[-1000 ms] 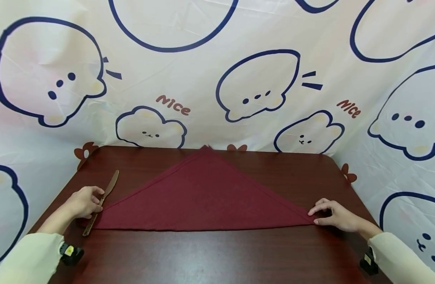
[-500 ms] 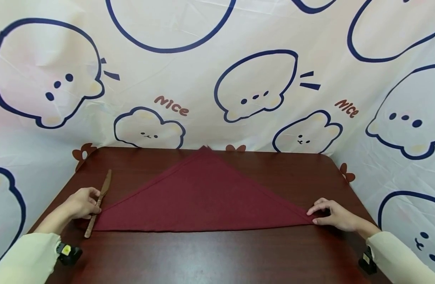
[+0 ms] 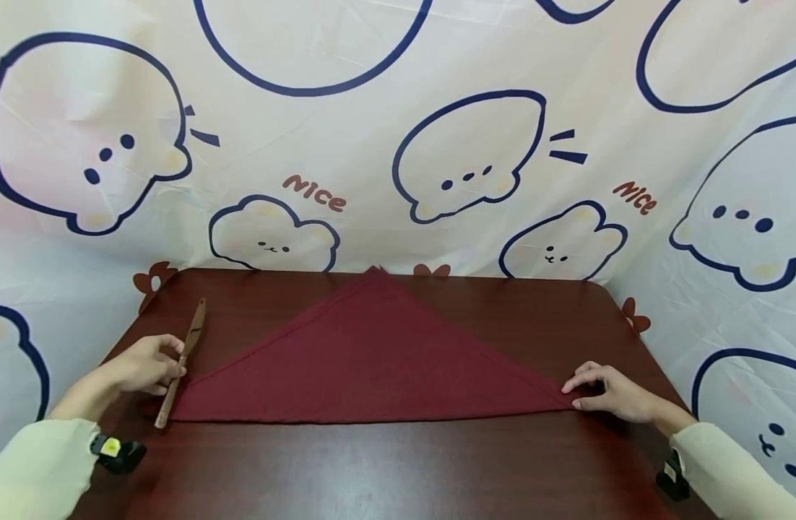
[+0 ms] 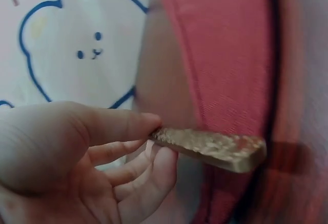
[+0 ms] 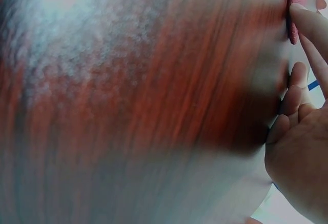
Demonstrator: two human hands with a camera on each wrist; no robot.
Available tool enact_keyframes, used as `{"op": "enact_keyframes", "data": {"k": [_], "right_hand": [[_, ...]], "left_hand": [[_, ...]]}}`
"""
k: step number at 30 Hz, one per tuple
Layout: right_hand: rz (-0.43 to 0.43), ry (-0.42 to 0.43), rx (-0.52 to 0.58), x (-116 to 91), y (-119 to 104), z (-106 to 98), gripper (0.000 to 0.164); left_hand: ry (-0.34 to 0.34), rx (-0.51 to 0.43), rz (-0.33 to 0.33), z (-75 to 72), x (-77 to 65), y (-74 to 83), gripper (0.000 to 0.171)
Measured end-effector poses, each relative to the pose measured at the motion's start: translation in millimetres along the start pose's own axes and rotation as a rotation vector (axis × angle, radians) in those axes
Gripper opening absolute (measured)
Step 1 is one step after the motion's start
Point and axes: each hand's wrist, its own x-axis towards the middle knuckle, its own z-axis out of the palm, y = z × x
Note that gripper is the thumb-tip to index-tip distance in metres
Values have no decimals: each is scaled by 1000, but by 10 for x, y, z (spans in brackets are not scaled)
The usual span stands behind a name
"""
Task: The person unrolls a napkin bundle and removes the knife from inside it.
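Note:
My left hand (image 3: 144, 365) pinches a gold-coloured table knife (image 3: 182, 365) by its handle, between thumb and fingers. The left wrist view shows the textured end of the knife's handle (image 4: 215, 149) jutting past the fingertips. A dark red cloth napkin (image 3: 372, 361) lies folded as a triangle, its long edge towards me and its peak at the table's far edge. The knife crosses over the napkin's left corner. At the right corner, my right hand (image 3: 612, 393) pinches the cloth between thumb and forefinger; the right wrist view catches only a sliver of that napkin corner (image 5: 294, 24).
Beneath everything is a dark brown wood-grain table (image 3: 385, 469) with rounded far corners. A pale curtain (image 3: 365, 144) printed with cartoon shapes hangs behind the table and along both sides. A small black device is strapped on each wrist.
The knife has swung more upright and shifted a little left, then slightly away from me, along with my left hand. My right hand and the napkin stay put.

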Motion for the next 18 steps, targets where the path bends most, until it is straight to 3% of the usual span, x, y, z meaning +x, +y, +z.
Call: {"op": "enact_keyframes", "data": {"k": [5, 12, 18], "right_hand": [[13, 2, -4, -12, -10, 3, 17], [14, 9, -22, -25, -17, 9, 18], [10, 14, -21, -14, -9, 2, 17]], "left_hand": [[-81, -70, 38, -46, -10, 93, 44], [-162, -236, 133, 52, 4, 306, 34], [-187, -321, 164, 161, 42, 518, 31]]}}
